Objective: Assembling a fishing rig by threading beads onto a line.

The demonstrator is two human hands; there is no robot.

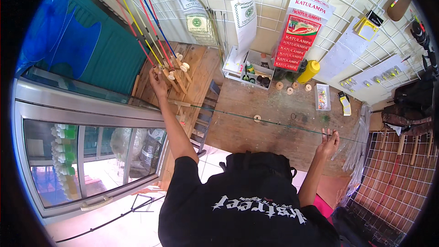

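A thin dark green fishing rod [270,122] with a pale wooden handle [179,103] lies across the wooden tabletop [238,142]. Toward its thin end, my right hand [328,144] is closed, thumb and fingers pinched at the rod. My left hand [158,84] reaches far left to a cluster of short fishing rods with wooden handles [183,82]. Its fingers are bent against the nearest handle, where a red rod [141,48] enters; the exact grip is partly hidden. Yellow and blue rods rise beside it, and pale round reels [184,67] sit on the handles.
Small wooden spools [257,118] rest on the table. Behind them are a white organizer box [256,71], a yellow squeeze bottle [309,71] and a white tray [322,97]. Red packets [299,36] hang on the wire grid. A glass-paned metal case [91,105] stands at left.
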